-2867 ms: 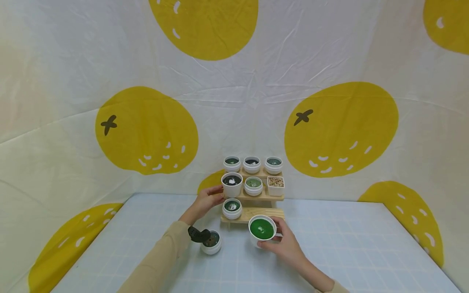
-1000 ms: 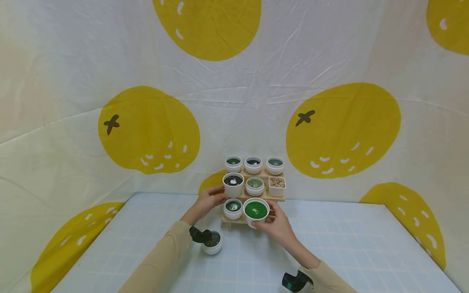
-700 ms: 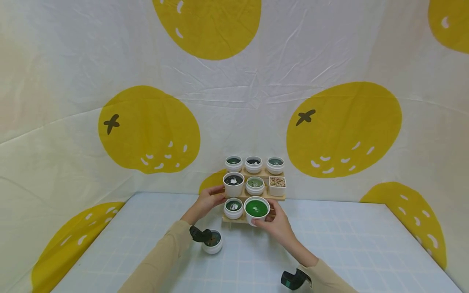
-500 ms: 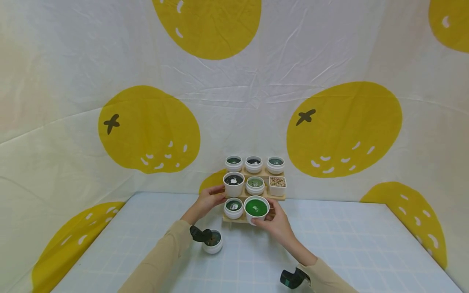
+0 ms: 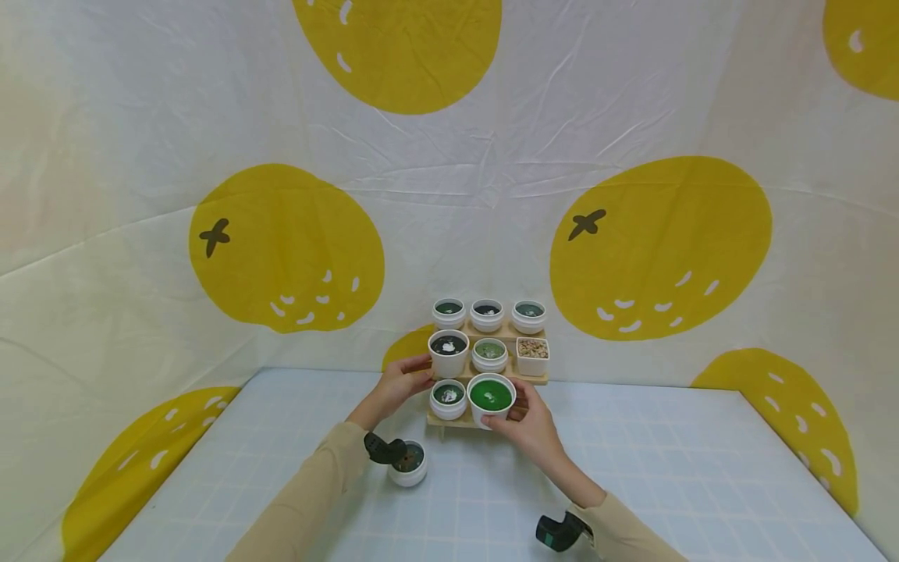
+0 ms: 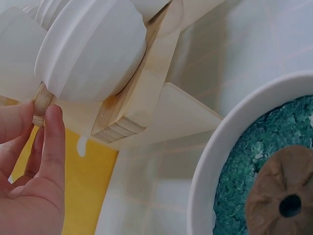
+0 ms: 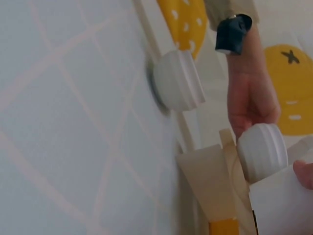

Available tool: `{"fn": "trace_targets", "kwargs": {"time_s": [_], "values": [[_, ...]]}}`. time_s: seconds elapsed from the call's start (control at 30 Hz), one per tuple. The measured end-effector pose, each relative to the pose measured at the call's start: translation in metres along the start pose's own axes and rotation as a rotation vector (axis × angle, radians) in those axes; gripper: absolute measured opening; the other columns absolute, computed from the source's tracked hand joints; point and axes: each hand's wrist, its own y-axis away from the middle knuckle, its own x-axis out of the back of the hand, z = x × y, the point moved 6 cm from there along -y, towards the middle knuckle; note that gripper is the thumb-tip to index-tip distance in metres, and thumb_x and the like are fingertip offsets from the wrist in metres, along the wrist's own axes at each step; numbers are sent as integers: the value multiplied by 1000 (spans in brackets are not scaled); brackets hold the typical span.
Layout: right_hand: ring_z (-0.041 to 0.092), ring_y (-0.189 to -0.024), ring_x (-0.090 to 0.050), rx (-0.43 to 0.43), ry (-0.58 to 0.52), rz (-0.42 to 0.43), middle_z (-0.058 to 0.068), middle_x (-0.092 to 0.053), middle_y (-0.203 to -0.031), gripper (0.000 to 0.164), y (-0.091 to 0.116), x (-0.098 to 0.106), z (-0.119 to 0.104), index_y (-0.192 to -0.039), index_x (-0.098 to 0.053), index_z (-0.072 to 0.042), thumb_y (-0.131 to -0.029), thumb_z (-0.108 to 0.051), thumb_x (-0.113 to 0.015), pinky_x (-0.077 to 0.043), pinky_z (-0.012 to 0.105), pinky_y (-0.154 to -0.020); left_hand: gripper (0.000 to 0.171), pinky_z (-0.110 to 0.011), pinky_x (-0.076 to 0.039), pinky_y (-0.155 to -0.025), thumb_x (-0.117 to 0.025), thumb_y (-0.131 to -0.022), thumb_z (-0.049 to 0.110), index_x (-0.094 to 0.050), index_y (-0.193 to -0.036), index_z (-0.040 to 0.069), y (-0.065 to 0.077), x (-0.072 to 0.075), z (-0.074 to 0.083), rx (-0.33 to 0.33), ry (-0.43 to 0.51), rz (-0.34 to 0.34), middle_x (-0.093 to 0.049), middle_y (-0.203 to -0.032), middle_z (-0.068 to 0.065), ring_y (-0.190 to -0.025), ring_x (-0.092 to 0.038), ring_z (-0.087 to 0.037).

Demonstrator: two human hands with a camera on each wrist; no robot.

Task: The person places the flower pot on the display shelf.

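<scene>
A three-tier wooden stand (image 5: 460, 422) bears several white pots. At its left side, my left hand (image 5: 399, 387) pinches the end of the middle shelf between thumb and fingers, as the left wrist view shows. My right hand (image 5: 528, 425) grips a white cup (image 5: 491, 396) with a bright green filling, thumb in front and fingers round the right side. This cup is at the bottom shelf, beside a small white pot with dark green filling (image 5: 448, 399); whether its base touches the wood is hard to tell. In the right wrist view the cup (image 7: 279, 200) partly hides the shelf.
On the middle shelf are a taller dark-filled cup (image 5: 448, 355), a light green pot (image 5: 489, 355) and a square pot of brown bits (image 5: 533, 357). Several pots line the top. Another pot (image 5: 409, 467) stands on the checked tablecloth (image 5: 653, 453) beneath my left wrist camera (image 5: 384, 449).
My right hand has carried the green-filled cup from in front of the stand forward and slightly left to the bottom shelf, then edged farther back. The left hand keeps its place.
</scene>
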Motion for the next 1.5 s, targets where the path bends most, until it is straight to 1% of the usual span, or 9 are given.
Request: {"fn": "trace_targets", "kwargs": {"time_s": [0.1,0.37,0.47,0.63,0.77,0.9,1.1,1.37,1.5], "values": [[18,-91,-60,1,-5,6,17,-60,-115,73,0,0,-1,-132,-49,-2,-68,-7,-85,-55,16,-74,45,-34,-54,-94,-52,-94,-2,-45,-139,-6,0,0,0,1,-3,1,-52,-135,-28,-99,-66,-18],[17,-90,-60,8,-19,3,19,-59,-115,74,1,1,-3,-132,-46,0,-68,-2,-83,-55,17,-74,45,-35,-54,-94,-52,-93,-3,-47,-138,-5,0,0,0,7,-16,8,-53,-133,-27,-99,-66,-20],[19,-90,-60,3,-29,-4,21,-59,-114,72,6,2,-13,-130,-46,3,-69,0,-82,-55,17,-73,45,-35,-54,-94,-53,-93,-3,-48,-138,-4,1,1,0,16,-14,16,-54,-133,-25,-100,-66,-20],[22,-90,-61,-11,-34,-15,23,-60,-114,69,11,3,-27,-129,-46,6,-70,1,-81,-54,16,-72,44,-36,-55,-94,-53,-93,-3,-48,-137,-5,0,1,0,6,-10,19,-54,-133,-26,-100,-65,-20],[21,-92,-61,4,-9,-5,22,-60,-115,71,6,2,-16,-131,-47,4,-69,0,-82,-55,19,-74,44,-35,-54,-95,-53,-94,-2,-48,-137,-4,0,1,-1,10,-8,16,-54,-134,-25,-101,-65,-20],[20,-97,-59,17,35,10,18,-61,-117,74,2,1,-4,-132,-47,0,-68,-6,-84,-56,27,-81,44,-36,-54,-95,-52,-94,-3,-48,-137,-4,0,1,-1,9,-15,15,-54,-134,-26,-102,-65,-21],[23,-102,-57,9,50,5,16,-59,-117,75,1,1,-4,-133,-47,-3,-68,-9,-85,-53,35,-88,44,-37,-53,-95,-51,-93,-4,-47,-138,-5,1,1,0,2,-21,15,-54,-133,-26,-99,-65,-19],[26,-108,-57,7,58,10,15,-58,-120,78,1,5,-1,-135,-44,-3,-69,-10,-85,-53,38,-95,44,-36,-53,-95,-52,-94,-3,-47,-138,-5,-1,1,0,3,-24,11,-54,-133,-26,-100,-65,-19],[26,-110,-56,10,61,19,14,-57,-121,82,1,8,-2,-137,-42,-4,-68,-10,-85,-53,33,-94,44,-36,-54,-95,-52,-94,-3,-47,-138,-6,-2,1,-1,3,-29,7,-54,-132,-27,-102,-65,-21]]}}
